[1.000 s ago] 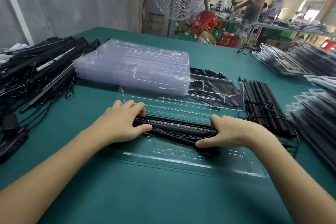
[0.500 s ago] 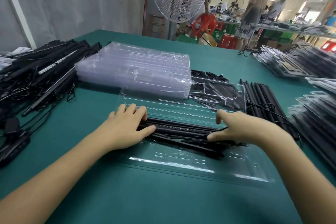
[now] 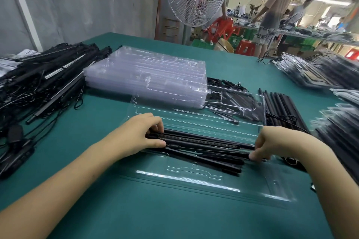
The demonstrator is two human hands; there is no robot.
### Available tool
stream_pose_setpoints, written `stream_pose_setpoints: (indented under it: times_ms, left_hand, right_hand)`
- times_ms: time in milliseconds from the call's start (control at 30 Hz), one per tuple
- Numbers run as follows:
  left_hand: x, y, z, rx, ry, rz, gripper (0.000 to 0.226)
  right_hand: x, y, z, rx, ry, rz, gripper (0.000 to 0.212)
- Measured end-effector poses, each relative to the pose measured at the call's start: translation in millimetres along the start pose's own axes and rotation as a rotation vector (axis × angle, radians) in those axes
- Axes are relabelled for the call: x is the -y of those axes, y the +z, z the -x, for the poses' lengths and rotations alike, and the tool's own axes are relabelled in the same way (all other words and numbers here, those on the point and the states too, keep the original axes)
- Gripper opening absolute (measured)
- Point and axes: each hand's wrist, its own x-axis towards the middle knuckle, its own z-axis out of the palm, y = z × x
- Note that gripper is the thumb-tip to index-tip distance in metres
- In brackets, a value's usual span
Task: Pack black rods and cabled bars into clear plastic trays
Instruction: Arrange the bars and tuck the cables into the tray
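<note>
Misalignment is the danger — left hand [image 3: 139, 135] and right hand [image 3: 272, 142] each curl their fingers [image 3: 155, 124] round an end of the bar [image 3: 204, 140] over the clear tray [image 3: 194, 183] on the desk [image 3: 136, 211], and the rods [image 3: 213, 162] lying askew just beside it could, I judge, block it from seating.

Glossy clear plastic tray [image 3: 194, 180] (matt rods [image 3: 204, 159]).

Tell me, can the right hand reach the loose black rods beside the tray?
Probably yes: the rods lie uncovered just beyond the right hand, but it must first release the bar.
</note>
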Motion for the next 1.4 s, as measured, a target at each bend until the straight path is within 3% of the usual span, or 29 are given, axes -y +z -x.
stream_pose_setpoints:
  times_ms: [200, 333, 467, 533, 667, 833, 933, 1033, 1167, 1200, 1267, 1333, 1400]
  left_hand:
    - [-2.5, -13.2, 1.4, 0.113, 0.009, 0.003, 0.027]
    - [-9.1, -12.2, 1.0, 0.127, 0.01, -0.123, 0.013]
    - [-14.0, -8.1, 0.6, 0.171, 0.0, -0.195, 0.022]
    - [-13.7, -4.3, 1.4, 0.185, 0.019, -0.181, 0.035]
    - [-12.0, 2.7, 2.5, 0.17, 0.039, -0.192, 0.067]
    - [-6.7, 5.0, -2.0, 0.163, 0.044, -0.176, 0.069]
    - [-3.7, 5.2, -3.0, 0.175, 0.05, -0.154, 0.056]
    - [-3.3, 4.8, -4.5, 0.181, 0.065, -0.148, 0.046]
    - [-4.8, 1.9, -5.2, 0.185, 0.077, -0.131, 0.048]
    - [-5.9, 0.7, -5.2, 0.19, 0.079, -0.126, 0.048]
    - [-8.3, -1.3, -5.4, 0.2, 0.083, -0.119, 0.048]
    - [-9.8, -2.4, -5.2, 0.205, 0.09, -0.121, 0.048]
    - [-10.4, -3.0, -4.6, 0.206, 0.093, -0.12, 0.048]
  right_hand:
    - [-32.5, -8.4, 3.5, -0.032, 0.039, -0.022, 0.022]
    - [-40.7, -18.7, 7.3, -0.178, 0.033, -0.007, 0.03]
    - [-49.5, -17.5, 10.0, -0.283, 0.106, 0.086, 0.018]
    - [-58.0, -14.5, 10.0, -0.228, 0.105, 0.029, 0.017]
    - [-80.3, -15.5, 13.7, -0.082, 0.067, -0.147, 0.035]
    - [-107.9, -5.6, 10.0, 0.079, -0.061, -0.535, 0.07]
    - [-123.9, 2.5, 8.8, 0.134, -0.057, -0.592, 0.082]
    - [-135.8, 4.0, 19.3, 0.091, -0.05, -0.719, 0.064]
    - [-142.4, 4.6, 25.2, -0.149, 0.033, -0.85, 0.014]
    - [-140.4, 6.1, 23.9, -0.186, 0.089, -0.78, 0.01]
    - [-128.7, 8.9, 21.1, -0.077, 0.14, -0.573, 0.006]
    - [-112.0, 13.2, 18.7, 0.055, 0.153, -0.45, 0.011]
    - [-101.6, 17.1, 16.2, 0.049, 0.17, -0.37, 0.016]
